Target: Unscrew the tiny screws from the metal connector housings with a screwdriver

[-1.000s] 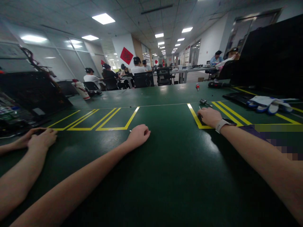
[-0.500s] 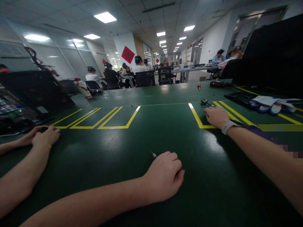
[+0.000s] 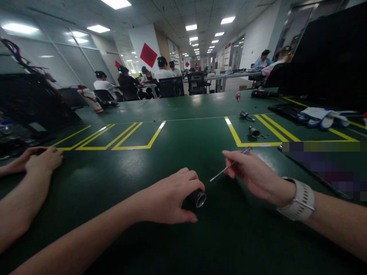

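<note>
My left hand (image 3: 174, 196) lies over the table with its fingers curled round a short dark metal tube (image 3: 198, 198). The tube's round open end faces right, and its far part is under my fingers. My thumb is stretched out below it. To the right, my right hand (image 3: 246, 168) is closed on a small screwdriver (image 3: 222, 173) with a purplish handle. Its thin shaft slants down-left, the tip just right of the tube and apart from it. Beyond my right hand lie a hollow metal part (image 3: 254, 131), several tiny pieces (image 3: 265, 136) and a metal part with a shaft (image 3: 246, 115).
Yellow tape (image 3: 132, 148) marks boxes on the green table (image 3: 183, 109). Blue-white gloves (image 3: 321, 116), a dark tool (image 3: 263, 94) and a red-tipped item (image 3: 238, 96) lie at the far right. Another person's hands (image 3: 43, 158) rest at the left. A white bottle-like item (image 3: 90, 98) stands farther back.
My right hand has drawn back from the metal parts and now holds the screwdriver near my left hand. My left hand has moved left and turned, showing the tube. A thin tip no longer protrudes from it.
</note>
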A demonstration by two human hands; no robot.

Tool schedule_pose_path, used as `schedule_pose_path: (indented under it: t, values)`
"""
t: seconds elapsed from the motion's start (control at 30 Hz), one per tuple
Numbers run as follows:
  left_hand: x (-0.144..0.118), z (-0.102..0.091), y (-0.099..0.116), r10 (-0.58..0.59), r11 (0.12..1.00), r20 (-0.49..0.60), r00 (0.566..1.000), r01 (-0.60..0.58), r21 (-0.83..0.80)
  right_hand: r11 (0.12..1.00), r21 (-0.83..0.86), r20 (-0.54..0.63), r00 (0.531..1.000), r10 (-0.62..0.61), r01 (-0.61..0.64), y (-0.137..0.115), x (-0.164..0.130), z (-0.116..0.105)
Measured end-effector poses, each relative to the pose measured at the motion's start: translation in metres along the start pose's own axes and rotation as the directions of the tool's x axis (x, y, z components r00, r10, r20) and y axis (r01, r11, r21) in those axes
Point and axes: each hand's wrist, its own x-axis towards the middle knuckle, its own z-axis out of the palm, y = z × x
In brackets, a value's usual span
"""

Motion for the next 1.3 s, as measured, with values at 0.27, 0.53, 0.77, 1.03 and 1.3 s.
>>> schedule_pose_path:
  t: [0.27, 0.53, 0.77, 1.03, 1.3]
  values:
    - [-0.003, -0.011, -0.012, -0.049, 0.988, -0.072, 0.996, 0.038, -0.148, 0.997, 0.066, 0.055, 0.998, 0.03, -0.034, 0.012, -0.016, 0.015]
    - [-0.002, -0.009, -0.026, -0.246, 0.689, -0.078, 0.966, 0.118, -0.715, 0.998, -0.061, 0.141, 0.99, -0.005, 0.013, 0.02, -0.018, 0.015]
    - [0.002, 0.002, -0.022, -0.326, 0.466, -0.14, 0.935, 0.03, -0.884, 0.907, -0.392, 0.185, 0.979, -0.083, 0.151, 0.013, -0.027, 0.017]
    - [0.002, 0.014, -0.009, -0.426, 0.432, -0.165, 0.889, 0.04, -0.901, 0.772, -0.536, 0.21, 0.94, -0.271, 0.342, 0.014, -0.036, 0.029]
    - [0.0, 0.019, -0.002, -0.468, 0.411, -0.164, 0.868, 0.05, -0.91, 0.729, -0.353, 0.16, 0.806, -0.57, 0.586, 0.013, -0.05, 0.02]
